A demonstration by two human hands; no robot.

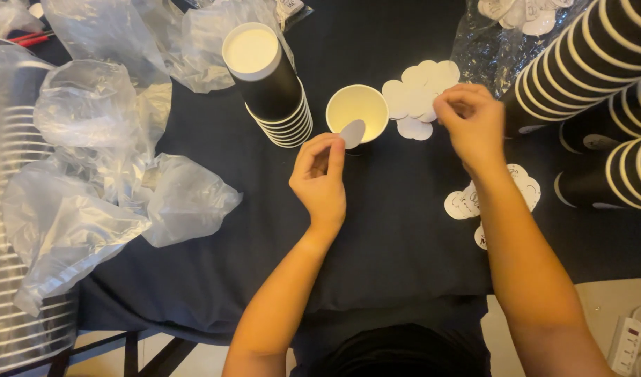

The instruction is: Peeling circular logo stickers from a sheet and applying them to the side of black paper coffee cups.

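While the left hand (320,178) pinches a small white paper disc (352,132) over the open cup (357,109), the right hand (473,122) has its fingertips closed on the disc pile (415,98).

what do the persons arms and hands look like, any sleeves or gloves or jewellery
Both arms are bare from the bottom edge of the picture up to the fingers: no sleeves show. The left hand and the right hand wear no gloves, and no watch, bracelet or ring can be seen on either wrist or on the fingers that show. No markings are visible.
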